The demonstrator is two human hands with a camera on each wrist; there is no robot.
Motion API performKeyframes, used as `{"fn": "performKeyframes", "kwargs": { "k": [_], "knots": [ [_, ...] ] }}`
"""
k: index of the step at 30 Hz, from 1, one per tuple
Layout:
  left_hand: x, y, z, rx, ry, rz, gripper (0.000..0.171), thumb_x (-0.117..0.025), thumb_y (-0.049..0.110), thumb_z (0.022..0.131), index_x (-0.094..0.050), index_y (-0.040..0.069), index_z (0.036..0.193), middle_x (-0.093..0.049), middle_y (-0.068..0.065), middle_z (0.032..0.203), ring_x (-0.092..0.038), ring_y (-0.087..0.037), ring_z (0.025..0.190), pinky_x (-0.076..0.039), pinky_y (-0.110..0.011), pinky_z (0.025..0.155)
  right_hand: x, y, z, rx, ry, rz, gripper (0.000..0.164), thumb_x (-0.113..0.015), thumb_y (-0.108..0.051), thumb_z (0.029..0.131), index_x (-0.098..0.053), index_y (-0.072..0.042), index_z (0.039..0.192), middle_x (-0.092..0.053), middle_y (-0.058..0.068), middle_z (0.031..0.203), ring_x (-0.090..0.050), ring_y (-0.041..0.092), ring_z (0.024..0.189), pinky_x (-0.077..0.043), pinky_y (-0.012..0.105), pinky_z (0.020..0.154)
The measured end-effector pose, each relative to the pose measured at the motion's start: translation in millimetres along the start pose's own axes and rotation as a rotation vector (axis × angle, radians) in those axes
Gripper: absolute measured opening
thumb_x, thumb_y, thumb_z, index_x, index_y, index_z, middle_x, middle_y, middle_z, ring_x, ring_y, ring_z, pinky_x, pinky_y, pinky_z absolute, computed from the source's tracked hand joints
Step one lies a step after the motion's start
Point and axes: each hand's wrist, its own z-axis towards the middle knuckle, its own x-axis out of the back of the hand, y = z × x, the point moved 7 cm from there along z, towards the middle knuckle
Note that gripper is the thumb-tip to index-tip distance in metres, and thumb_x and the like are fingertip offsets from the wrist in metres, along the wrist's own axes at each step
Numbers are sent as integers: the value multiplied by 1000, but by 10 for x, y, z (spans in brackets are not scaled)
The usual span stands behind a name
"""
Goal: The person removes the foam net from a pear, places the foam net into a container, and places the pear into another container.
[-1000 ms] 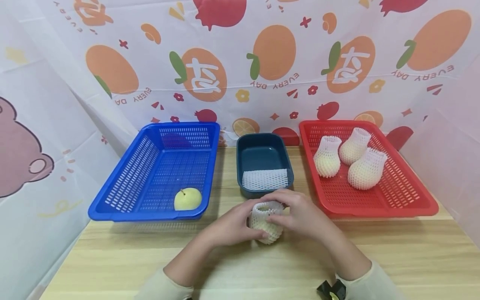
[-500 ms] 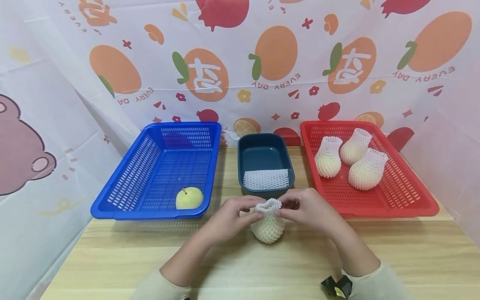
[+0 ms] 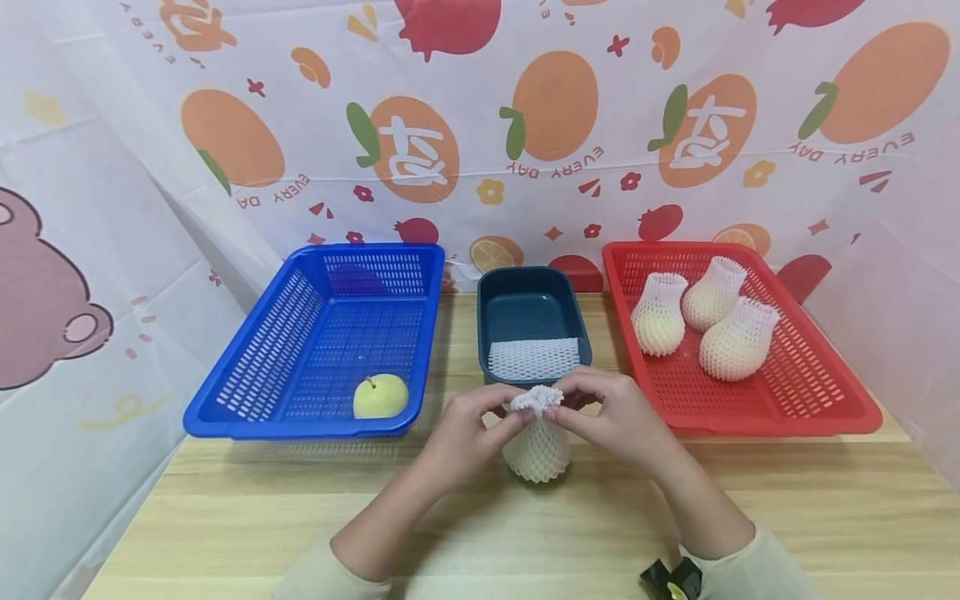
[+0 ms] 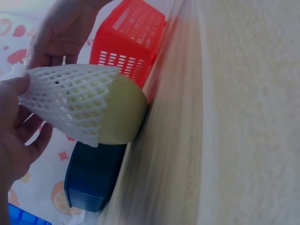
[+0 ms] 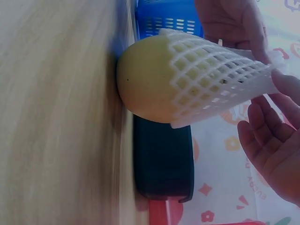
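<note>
A pale yellow pear (image 4: pixel 125 112) stands on the wooden table in front of me, with a white foam net sleeve (image 3: pixel 542 442) drawn over it. Both wrist views show its lower end bare below the sleeve's edge. My left hand (image 3: pixel 463 433) pinches the sleeve's gathered top from the left, thumb in front. From the right, my right hand (image 3: pixel 621 417) pinches the same top edge between thumb and fingers. The sleeve narrows upward between the two hands, its mouth bunched together. Part of each hand's fingers is hidden behind it.
At the left, a blue basket (image 3: pixel 311 429) holds one bare pear (image 3: pixel 381 397). A dark teal tub (image 3: pixel 525 312) behind my hands contains flat white foam nets (image 3: pixel 534 358). To the right, a red basket (image 3: pixel 787 423) has three netted pears (image 3: pixel 658 315). A printed cloth hangs behind.
My hands have risen from around the netted pear to the sleeve's top. The sleeve stands taller, and its mouth, wide before, is now drawn together.
</note>
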Motion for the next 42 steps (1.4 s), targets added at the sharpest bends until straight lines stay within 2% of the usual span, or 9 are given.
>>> {"fn": "performKeyframes", "kwargs": {
  "k": [7,15,19,23,26,32,36,39,42],
  "knots": [
    [100,19,29,27,127,-60,14,-68,21,87,-71,11,96,-69,3,82,-61,-6,73,-54,-25,67,-91,55,9,-44,-64,47,29,-72,-30,82,-66,-24,110,-66,-13,106,-61,6,97,-53,32,84],
    [151,107,76,14,184,-162,17,-67,21,87,-71,11,99,-71,0,90,-64,-10,78,-56,-27,71,-280,114,21,-143,-131,82,42,-75,-39,78,-65,-16,112,-70,0,103,-67,10,90,-54,22,75],
    [158,190,120,0,185,-215,18,-67,19,87,-70,10,103,-70,-1,96,-63,-12,81,-56,-27,73,-296,66,55,-109,-78,88,42,-77,-30,78,-64,-14,114,-69,3,106,-67,11,91,-54,23,78],
    [160,239,152,12,164,-234,32,-74,20,82,-66,15,112,-68,3,106,-62,-12,89,-54,-28,77,-221,14,88,-64,22,40,29,-75,-15,80,-67,-5,107,-70,7,99,-66,13,84,-55,24,74],
    [166,258,182,28,171,-270,39,-77,22,78,-64,17,115,-67,5,109,-62,-12,95,-53,-29,83,-189,-17,116,-53,37,27,25,-73,-12,81,-68,-4,104,-71,8,96,-64,13,80,-55,24,73],
    [322,249,237,-5,315,-382,24,-76,11,78,-69,6,101,-71,-5,99,-65,-18,93,-54,-33,82,-71,-46,206,-29,77,50,30,-74,-24,81,-69,-17,109,-71,-2,103,-66,9,90,-55,25,78],
    [389,74,257,120,397,-479,23,-76,11,78,-69,3,99,-70,-9,96,-65,-19,87,-56,-33,76,121,46,219,-109,143,83,29,-75,-29,80,-70,-21,108,-70,-5,103,-65,10,90,-56,27,72],
    [345,-109,256,269,397,-519,26,-77,20,79,-69,6,99,-70,-9,93,-65,-17,81,-56,-30,72,246,145,206,-196,193,160,32,-76,-28,79,-70,-16,108,-70,0,103,-65,14,88,-56,28,70],
    [261,-269,247,371,374,-546,29,-77,24,79,-69,6,100,-70,-9,91,-66,-16,80,-56,-28,71,319,239,195,-271,238,216,37,-75,-31,80,-68,-14,112,-69,3,105,-66,16,89,-56,26,75]
  ]
}}
